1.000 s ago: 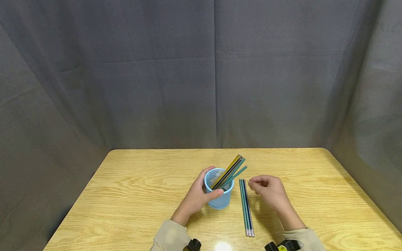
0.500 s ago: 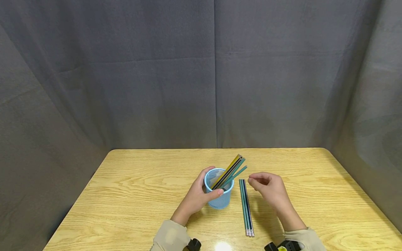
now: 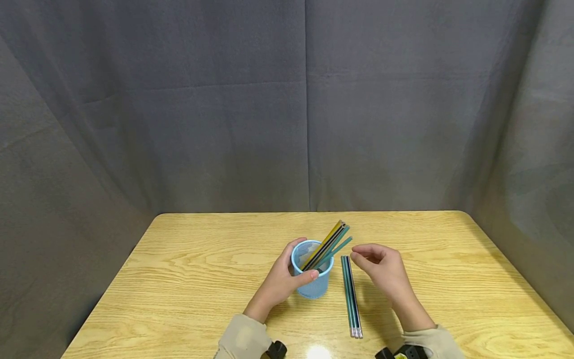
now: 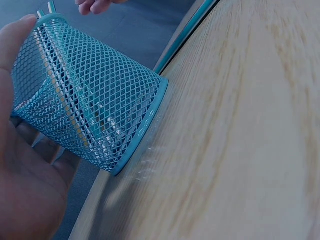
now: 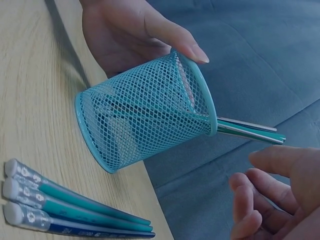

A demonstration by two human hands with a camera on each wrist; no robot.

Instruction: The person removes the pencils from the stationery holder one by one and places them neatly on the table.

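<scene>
Well, pencils (image 3: 327, 245) in a mesh cup (image 3: 314, 287), left hand (image 3: 283, 282) round it, right hand (image 3: 385, 270) loosely curled.

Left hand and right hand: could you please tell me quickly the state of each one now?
Left hand: holding the blue mesh cup.
Right hand: open, loosely curled, holding nothing.
</scene>
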